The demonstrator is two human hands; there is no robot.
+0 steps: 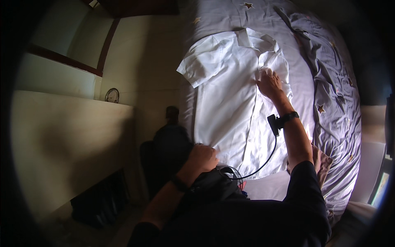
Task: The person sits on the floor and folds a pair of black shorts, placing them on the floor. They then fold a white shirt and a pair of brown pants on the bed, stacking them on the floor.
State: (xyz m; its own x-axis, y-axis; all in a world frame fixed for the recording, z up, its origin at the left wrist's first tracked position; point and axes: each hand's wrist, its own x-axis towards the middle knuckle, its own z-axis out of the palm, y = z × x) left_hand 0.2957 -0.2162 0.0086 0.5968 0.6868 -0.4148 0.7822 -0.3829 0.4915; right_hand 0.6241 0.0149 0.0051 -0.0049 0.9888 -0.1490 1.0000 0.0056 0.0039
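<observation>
A white short-sleeved button shirt (228,99) lies front side up on the bed, with its collar at the far end and its hem toward me. Fingers slightly bent and apart, my right hand (270,84) rests on the chest of the shirt, just right of the button strip. My left hand (203,158) is closed at the near left corner of the hem, its fingers curled against the fabric. What lies inside those fingers is mostly hidden. One sleeve spreads out to the left; the other side is partly covered by my right arm.
Under the shirt is a grey-purple bedsheet (269,190), with a rumpled star-patterned quilt (335,94) along the right. A brown cloth (322,164) sits beside my right elbow. From a black wrist device (282,120), a cable (269,158) loops over the hem. A pale cabinet (74,144) stands left.
</observation>
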